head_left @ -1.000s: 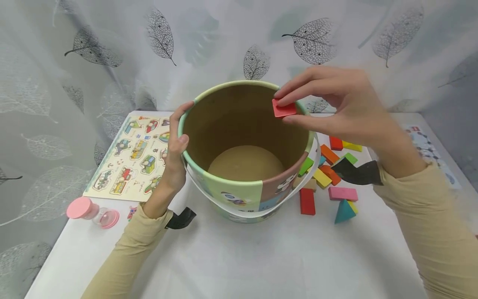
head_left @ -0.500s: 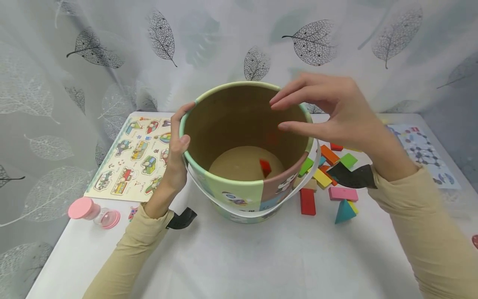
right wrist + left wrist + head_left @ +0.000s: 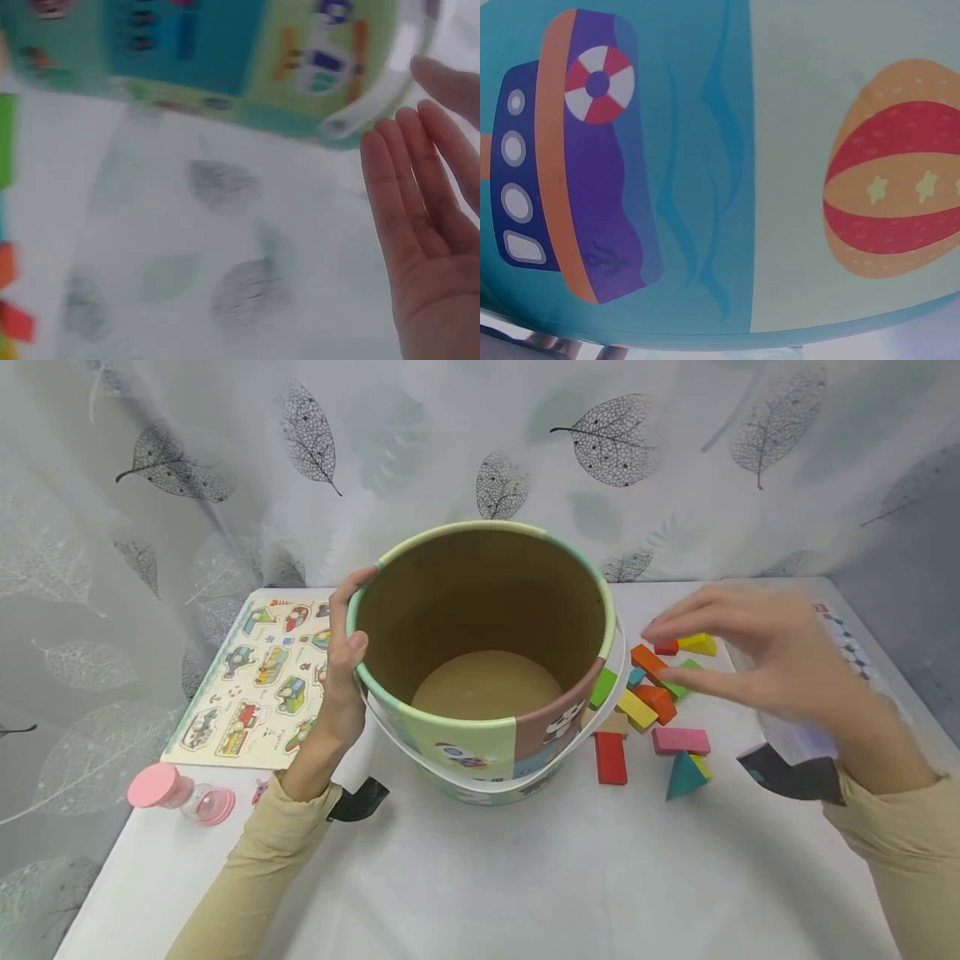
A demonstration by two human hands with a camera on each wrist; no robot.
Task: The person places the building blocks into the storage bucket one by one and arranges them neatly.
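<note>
Near the middle of the tabletop, upright: one large cartoon-printed bucket, open toward the head camera. Inside, part of a flat tan bottom, with the nearest stretch hidden behind the front wall. Across the 6 o'clock side of that wall, a lowered white handle. At 9 o'clock, a left hand gripping the rim, with thumb hooked over the edge and fingertips further up toward 10.

Out at 3 o'clock, well apart from the bucket, a motion-blurred right hand, with fingers and thumb wide apart. Just off those fingertips in the head view, an orange block; height above it, cannot tell. Toward 6 o'clock from the same fingers, a pink block and, beyond, a teal prism. Toward 7, a yellow block, then a red block, also at the bucket's 4 o'clock.

Over at the bucket's 9 o'clock, a vehicle puzzle board; at 8, a small clear container with pink ends, contents too small to tell.
</note>
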